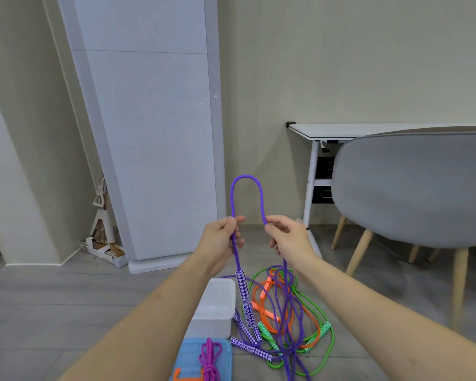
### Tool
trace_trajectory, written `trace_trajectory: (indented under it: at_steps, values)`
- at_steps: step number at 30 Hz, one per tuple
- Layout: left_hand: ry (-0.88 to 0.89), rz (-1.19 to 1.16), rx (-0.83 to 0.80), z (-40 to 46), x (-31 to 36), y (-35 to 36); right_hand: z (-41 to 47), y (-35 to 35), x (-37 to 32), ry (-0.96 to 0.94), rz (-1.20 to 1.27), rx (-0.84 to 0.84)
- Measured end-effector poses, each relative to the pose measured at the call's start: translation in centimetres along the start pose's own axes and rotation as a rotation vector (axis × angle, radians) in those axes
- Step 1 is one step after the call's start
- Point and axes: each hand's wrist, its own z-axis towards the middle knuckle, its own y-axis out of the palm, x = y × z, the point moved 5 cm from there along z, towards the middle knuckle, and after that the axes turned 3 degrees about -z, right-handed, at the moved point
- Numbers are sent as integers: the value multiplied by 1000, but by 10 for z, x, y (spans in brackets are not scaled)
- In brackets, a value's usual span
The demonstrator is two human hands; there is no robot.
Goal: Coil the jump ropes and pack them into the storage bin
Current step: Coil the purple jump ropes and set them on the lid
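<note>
One purple jump rope [246, 188] in work, raised as arch between both hands above floor. Left hand [221, 240] fingers pinched on strand just above checkered handle [243, 288], which hangs free. Right hand [286, 235] fingers closed on other leg; slack trails into tangled orange and green ropes [308, 320] on floor. Judgement: match loop lengths, draw slack clear of tangle before each turn. White storage bin [217, 306] near, beneath left forearm; coiled magenta rope [210, 358] on blue lid [187, 353].

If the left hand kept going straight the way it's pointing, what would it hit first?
Probably the right hand: the left hand points across at it, both gripping the purple rope loop. Depth is uncertain.
</note>
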Motion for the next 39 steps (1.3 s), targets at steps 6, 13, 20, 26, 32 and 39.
trace_trajectory:
  at_steps: [6,13,20,26,32,39]
  values:
    - [44,89,29,-1,0,0,-6,2,-11,-19,59,61]
    - [55,112,-40,-2,0,12,-9,2,-20,-24,48,14]
    - [49,59,-72,-1,-2,13,-14,1,-9,-39,30,-5]
    - [54,7,-20,3,-4,9,-12,3,-6,-95,35,-19]
    - [31,-16,18,4,-4,9,-11,2,1,1,92,-22]
    - [53,19,67,4,-3,9,-11,-1,6,112,192,10]
